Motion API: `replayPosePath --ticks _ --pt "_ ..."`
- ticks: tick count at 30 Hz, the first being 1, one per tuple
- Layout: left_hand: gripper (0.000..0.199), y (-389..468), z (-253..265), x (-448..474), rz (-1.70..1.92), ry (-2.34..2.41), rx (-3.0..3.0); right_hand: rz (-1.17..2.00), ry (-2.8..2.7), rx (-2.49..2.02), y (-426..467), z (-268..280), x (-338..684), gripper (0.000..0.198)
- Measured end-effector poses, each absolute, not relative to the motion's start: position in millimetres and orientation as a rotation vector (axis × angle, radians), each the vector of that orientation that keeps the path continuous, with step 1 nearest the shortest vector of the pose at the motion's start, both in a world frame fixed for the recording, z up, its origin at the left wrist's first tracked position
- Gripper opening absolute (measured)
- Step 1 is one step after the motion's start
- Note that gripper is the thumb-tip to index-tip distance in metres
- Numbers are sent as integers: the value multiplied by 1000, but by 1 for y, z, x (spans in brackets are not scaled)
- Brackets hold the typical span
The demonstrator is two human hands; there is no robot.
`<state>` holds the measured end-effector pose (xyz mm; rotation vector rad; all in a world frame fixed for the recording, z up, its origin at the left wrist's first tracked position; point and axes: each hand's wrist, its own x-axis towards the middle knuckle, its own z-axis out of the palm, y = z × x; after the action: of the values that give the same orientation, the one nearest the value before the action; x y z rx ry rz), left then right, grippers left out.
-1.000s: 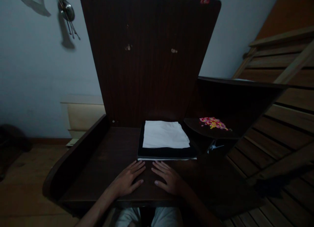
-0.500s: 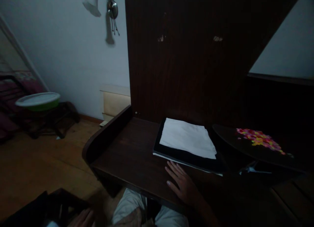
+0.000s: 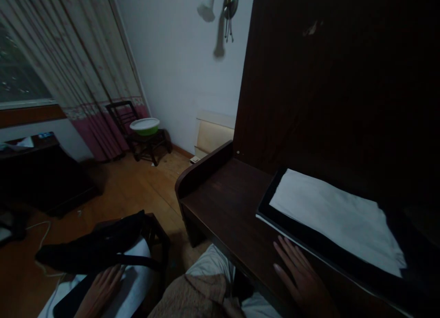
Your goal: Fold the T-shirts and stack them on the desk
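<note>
My right hand (image 3: 304, 276) lies on the dark wooden desk (image 3: 223, 199), fingers spread and thumb apart, close to the front edge of a folded stack. On top of that stack is a folded white cloth (image 3: 335, 217), over a larger black cloth (image 3: 299, 226) with a thin white edge beneath. My left hand (image 3: 103, 286) rests with extended fingers on a pile at the lower left. Around it are a white cloth (image 3: 135, 279) and a black cloth (image 3: 92, 249) with a narrow dark strap or strip. Both piles are dim, so their exact kind is unclear.
A dark stool or chair (image 3: 160, 238) holds the left pile. Along the desk's left end runs a raised side board (image 3: 202, 164). Farther back stand a chair (image 3: 120, 114) with a green basin (image 3: 146, 129) and a dark cabinet (image 3: 44, 176). A cable (image 3: 43, 238) crosses the floor.
The view has swung left, bringing the window, curtain and left pile into sight. My left hand, barely visible before, now shows on the pile. My right hand stays spread on the desk.
</note>
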<state>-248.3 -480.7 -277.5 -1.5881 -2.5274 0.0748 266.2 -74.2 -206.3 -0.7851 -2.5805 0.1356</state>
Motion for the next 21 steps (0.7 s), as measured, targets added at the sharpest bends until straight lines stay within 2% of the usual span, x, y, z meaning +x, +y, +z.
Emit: replayPosePath --ticks 6,10,13,21 --pt "45 -497 -269 -252 137 -2638 -1308 87 -2564 -766 -70 -213 270 56" --pt "43 -500 -268 -257 19 -2632 -1309 88 -2568 -733 -66 -218 273 55" --pt "53 -503 -266 -267 -75 -2690 -1182 97 -2562 -701 -64 -222 274 54" --pt "63 -518 -245 -284 -153 -2844 -1378 121 -2598 -695 -60 -227 279 56"
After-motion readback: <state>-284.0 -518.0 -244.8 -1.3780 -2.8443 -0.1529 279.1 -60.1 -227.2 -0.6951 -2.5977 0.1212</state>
